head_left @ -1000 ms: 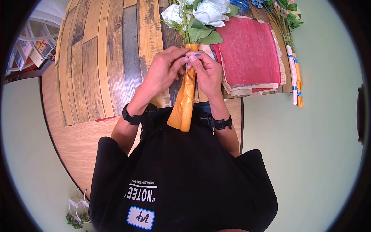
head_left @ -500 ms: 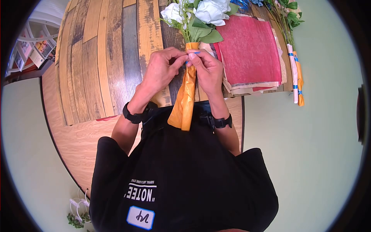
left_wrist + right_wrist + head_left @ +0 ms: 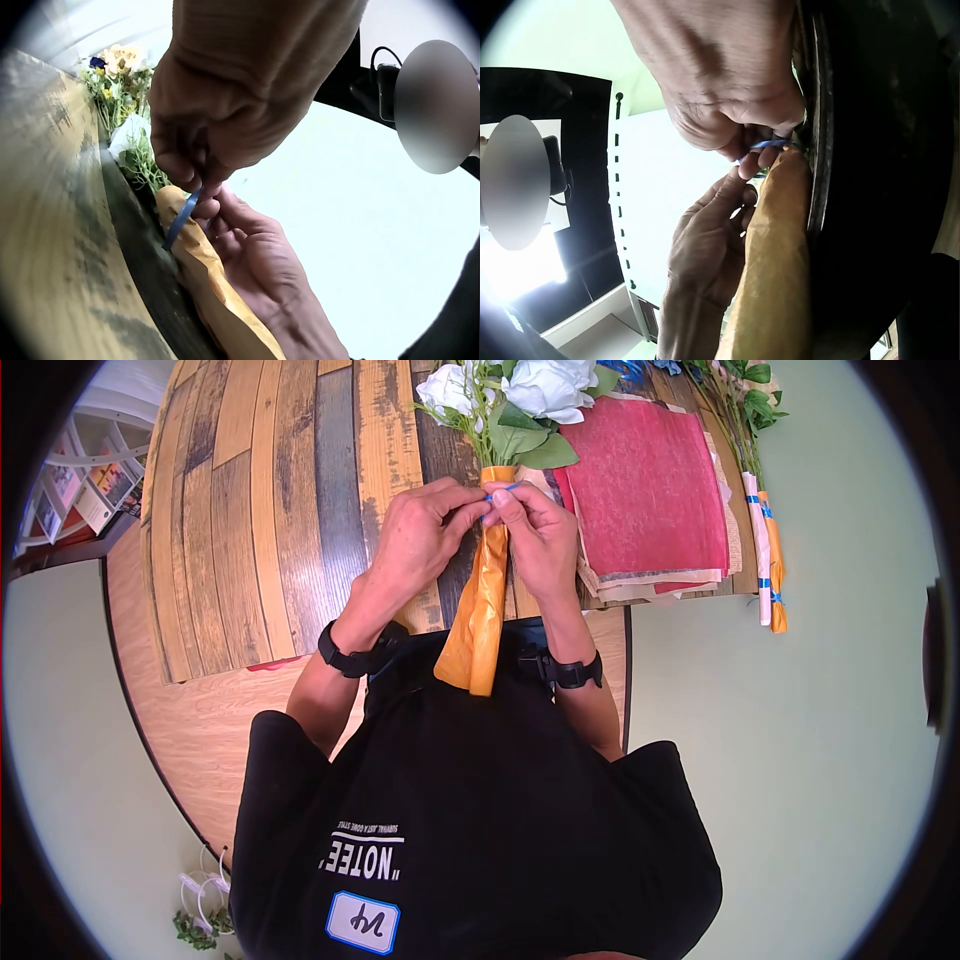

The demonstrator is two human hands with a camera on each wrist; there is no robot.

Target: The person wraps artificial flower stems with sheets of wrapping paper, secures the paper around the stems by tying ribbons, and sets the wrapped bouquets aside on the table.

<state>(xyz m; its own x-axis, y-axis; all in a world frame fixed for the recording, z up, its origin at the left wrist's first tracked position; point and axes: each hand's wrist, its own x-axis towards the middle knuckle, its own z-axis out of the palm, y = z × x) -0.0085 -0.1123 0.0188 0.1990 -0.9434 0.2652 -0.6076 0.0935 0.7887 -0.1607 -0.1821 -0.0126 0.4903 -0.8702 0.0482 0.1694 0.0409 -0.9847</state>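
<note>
So both hands are on the same little job here. The left hand (image 3: 418, 540) has thumb and fingertips pinching a thin blue strip (image 3: 181, 221), and the right hand (image 3: 540, 545) pinches it too, with a short end poking out past the fingers. The two hands are practically touching. The strip goes across the upper part of an orange wrapper (image 3: 474, 630), just below the wrapper's top rim, and that wrapper is around the stems of the bouquet. Its loose bottom end hangs out past the counter's near edge, in front of the black shirt (image 3: 480, 790). White flowers (image 3: 548, 390) and green leaves (image 3: 548, 453) fan out of the top, toward the far side of the wood-plank counter (image 3: 235, 510).

Just right of the bouquet there's a stack of red sheets (image 3: 650, 500) by the near right corner. Past that, a pale wrapped bundle (image 3: 761, 550) and an orange wrapped bundle (image 3: 777, 590) lie side by side, ends sticking out beyond the right edge.
</note>
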